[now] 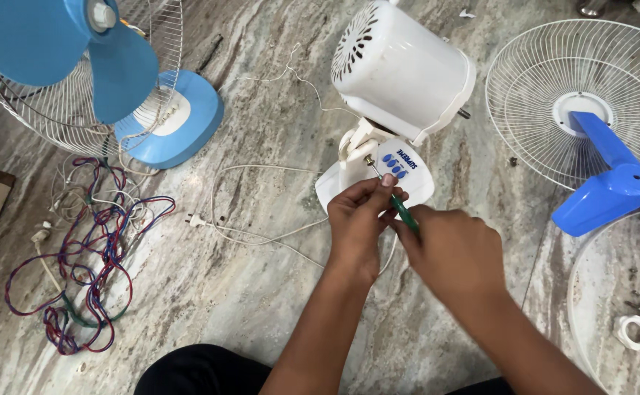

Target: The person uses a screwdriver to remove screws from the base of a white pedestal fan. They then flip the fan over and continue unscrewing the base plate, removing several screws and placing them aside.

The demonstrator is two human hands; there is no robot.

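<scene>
A white table fan body [400, 69] with its motor housing stands on a small white base [408, 172] with blue buttons, on the stone floor. My right hand [455, 252] grips a green-handled screwdriver [405, 214] whose metal tip sits at a screw on the fan's neck joint [369, 161]. My left hand [360, 219] pinches the screwdriver shaft near the tip, steadying it. The fan's white power cord [261, 234] loops across the floor to a plug at the left.
A blue-bladed fan with a wire guard [78, 66] and blue base [181, 121] lies at the top left. A tangle of red and blue wires [85, 263] lies left. A white guard [576, 95], blue blade [612, 183] and white plastic nut [636, 333] lie right.
</scene>
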